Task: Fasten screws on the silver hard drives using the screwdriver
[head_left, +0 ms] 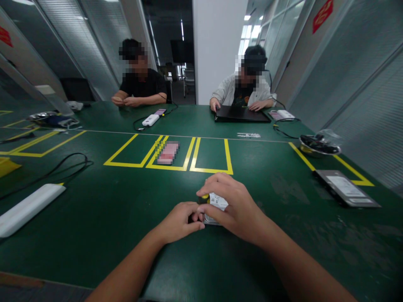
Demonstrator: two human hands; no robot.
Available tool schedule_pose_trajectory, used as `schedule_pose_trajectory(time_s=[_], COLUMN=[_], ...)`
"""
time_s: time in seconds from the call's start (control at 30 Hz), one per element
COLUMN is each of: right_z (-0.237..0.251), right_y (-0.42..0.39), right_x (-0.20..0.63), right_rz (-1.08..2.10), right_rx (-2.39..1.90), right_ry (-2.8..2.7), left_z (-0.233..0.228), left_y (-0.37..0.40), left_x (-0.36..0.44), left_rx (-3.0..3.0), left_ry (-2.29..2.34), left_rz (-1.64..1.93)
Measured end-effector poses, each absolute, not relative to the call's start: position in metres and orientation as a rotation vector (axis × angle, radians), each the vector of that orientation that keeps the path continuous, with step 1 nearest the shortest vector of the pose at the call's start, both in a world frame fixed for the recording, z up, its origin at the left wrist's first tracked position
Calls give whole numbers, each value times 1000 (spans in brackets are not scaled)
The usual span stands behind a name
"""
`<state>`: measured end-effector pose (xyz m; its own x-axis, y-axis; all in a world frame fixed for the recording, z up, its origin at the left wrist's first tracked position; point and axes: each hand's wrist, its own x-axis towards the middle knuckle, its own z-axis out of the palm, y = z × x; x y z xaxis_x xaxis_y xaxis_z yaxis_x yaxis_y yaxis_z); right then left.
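A hard drive (218,202), silver with a white printed label, lies on the green table right in front of me, partly covered by my hands. My left hand (184,220) is closed at its left edge, with the thumb stretched along the near side and the fingers curled. Arching over the drive from the right, my right hand (236,205) has its thumb and fingers bent round a small yellow-and-dark object (205,196). Most of that object is hidden, so its kind cannot be made out.
Another hard drive (348,188) lies at right, below a metal bowl (319,147) of dark items. Yellow tape rectangles (210,170) mark the table (126,235); a pixelated pink phone-like item (168,152) lies in one. A long white object (31,209) lies left. Two people sit opposite.
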<state>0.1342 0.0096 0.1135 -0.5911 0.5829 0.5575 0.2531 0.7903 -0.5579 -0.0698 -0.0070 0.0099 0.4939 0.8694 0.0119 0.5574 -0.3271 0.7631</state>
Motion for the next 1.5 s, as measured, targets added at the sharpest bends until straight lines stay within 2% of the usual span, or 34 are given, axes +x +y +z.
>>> schedule_pose_trajectory(time_s=[0.83, 1.03, 1.5], right_z=[126, 123, 124], right_y=[6, 5, 4], right_x=[139, 138, 139], right_rz=[623, 587, 621], right_rx=[-489, -627, -591], right_ry=[-2297, -2277, -2240], left_z=[9, 6, 10], left_y=[-7, -6, -7], left_x=[-71, -72, -71], left_rx=[2054, 2017, 2005], left_ry=[1126, 1146, 1159], left_rz=[567, 557, 568])
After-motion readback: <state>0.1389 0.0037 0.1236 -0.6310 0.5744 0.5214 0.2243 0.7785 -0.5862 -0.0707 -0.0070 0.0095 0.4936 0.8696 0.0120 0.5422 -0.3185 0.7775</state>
